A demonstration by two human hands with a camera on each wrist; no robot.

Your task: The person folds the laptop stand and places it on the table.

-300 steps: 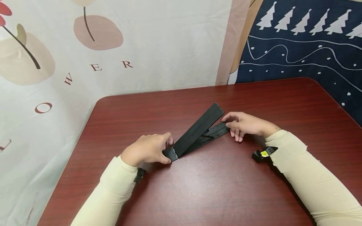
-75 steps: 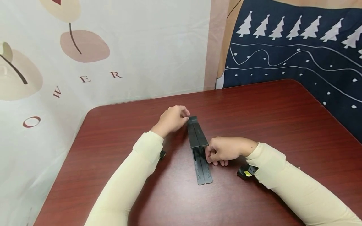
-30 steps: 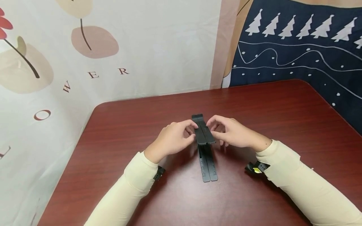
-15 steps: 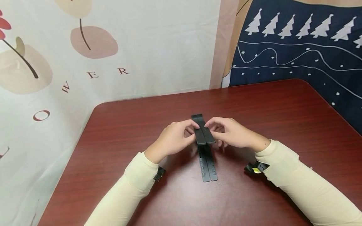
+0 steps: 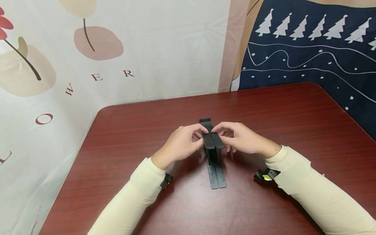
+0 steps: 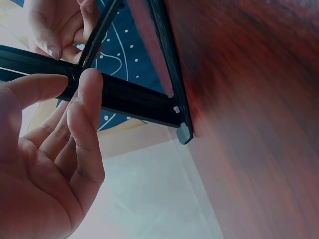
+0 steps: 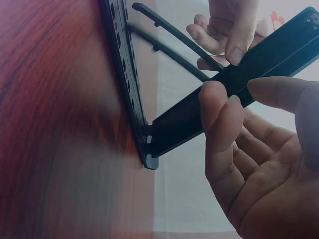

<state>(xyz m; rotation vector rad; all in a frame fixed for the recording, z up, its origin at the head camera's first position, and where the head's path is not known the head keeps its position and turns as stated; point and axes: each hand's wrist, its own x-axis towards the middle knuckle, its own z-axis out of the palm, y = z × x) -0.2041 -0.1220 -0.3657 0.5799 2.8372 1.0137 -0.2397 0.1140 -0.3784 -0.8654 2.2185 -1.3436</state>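
Note:
A black folding laptop stand (image 5: pixel 215 142) stands on the table in the middle of the head view, folded narrow, its slotted base (image 5: pixel 216 178) pointing toward me. Its upper panel slopes up from the far hinge. On the panel's left edge my left hand (image 5: pixel 183 142) pinches with thumb and index finger. My right hand (image 5: pixel 246 138) pinches the right edge opposite. Two thin support struts (image 7: pixel 174 42) hang below the panel in the right wrist view, their lower ends close to the slotted base rail (image 7: pixel 123 64). One strut (image 6: pixel 102 32) also shows in the left wrist view.
The reddish-brown table (image 5: pixel 132 130) has rounded far corners. Behind it hang a pale printed cloth (image 5: pixel 170 49) and a dark blue cloth (image 5: pixel 305 62) with white trees. A small black camera (image 5: pixel 262 175) is strapped at the right wrist.
Over ten seconds the stand has turned from diagonal to pointing toward me, and both hands have moved to its panel. In the last half second the panel has tilted up a little.

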